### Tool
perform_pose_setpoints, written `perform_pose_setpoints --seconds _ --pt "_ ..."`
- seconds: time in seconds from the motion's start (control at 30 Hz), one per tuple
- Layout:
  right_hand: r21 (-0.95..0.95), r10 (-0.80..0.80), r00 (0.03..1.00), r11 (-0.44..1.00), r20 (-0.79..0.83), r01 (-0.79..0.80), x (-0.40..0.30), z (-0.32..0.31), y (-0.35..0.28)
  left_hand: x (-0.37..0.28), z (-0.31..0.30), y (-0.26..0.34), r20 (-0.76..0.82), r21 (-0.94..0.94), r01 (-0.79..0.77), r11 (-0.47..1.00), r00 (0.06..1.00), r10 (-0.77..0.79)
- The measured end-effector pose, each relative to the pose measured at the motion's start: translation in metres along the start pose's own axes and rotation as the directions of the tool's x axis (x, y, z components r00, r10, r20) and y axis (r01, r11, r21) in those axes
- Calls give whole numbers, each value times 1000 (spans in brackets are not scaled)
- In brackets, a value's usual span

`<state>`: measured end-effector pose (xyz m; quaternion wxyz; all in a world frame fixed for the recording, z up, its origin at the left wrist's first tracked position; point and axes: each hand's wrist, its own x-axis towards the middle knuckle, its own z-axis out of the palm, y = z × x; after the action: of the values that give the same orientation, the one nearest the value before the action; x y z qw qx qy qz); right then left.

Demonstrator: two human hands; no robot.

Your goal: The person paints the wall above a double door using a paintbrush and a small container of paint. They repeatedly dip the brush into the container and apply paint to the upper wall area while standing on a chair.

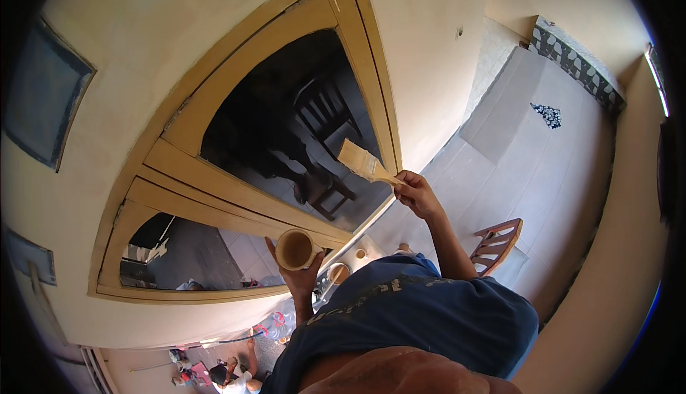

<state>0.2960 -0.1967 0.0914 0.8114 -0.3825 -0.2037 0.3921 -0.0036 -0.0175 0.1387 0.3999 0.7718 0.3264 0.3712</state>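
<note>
My right hand [417, 193] grips the handle of a wide flat paintbrush [360, 161], fingers closed round its narrow end. The bristles point up and left in front of the glass pane [257, 126] of a tan-painted double door [278, 29]; whether they touch it I cannot tell. My left hand [301, 281] holds a tan-stained cup [295, 250] from below and the side, its mouth turned toward me. The cup is in front of the narrower door leaf [214, 211]. Chairs and a standing figure show dark in the glass.
A wooden chair [496, 244] stands at right on the tiled floor [536, 179]. By my feet is a round container [338, 273] with tan contents. A large clear plastic bottle [278, 325] and another person [241, 375] are lower left. A patterned cloth [547, 115] lies on the floor.
</note>
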Motion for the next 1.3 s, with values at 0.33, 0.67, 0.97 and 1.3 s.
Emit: perform_pose_setpoints --seconds 0.33,0.67,0.97,1.3 --pt "-32 -6 984 1000 -180 0 -13 -29 6 13 12 14 37 44 -54 998 998 53" --pt "-116 -150 860 988 -488 107 14 -61 9 10 14 10 40 50 -58 997 998 56" --pt "11 -93 864 994 -495 113 24 -62 18 10 11 13 1 31 38 999 999 -38" --pt "-26 -24 873 1000 -487 13 19 -49 20 9 18 9 -15 48 35 998 999 -35"
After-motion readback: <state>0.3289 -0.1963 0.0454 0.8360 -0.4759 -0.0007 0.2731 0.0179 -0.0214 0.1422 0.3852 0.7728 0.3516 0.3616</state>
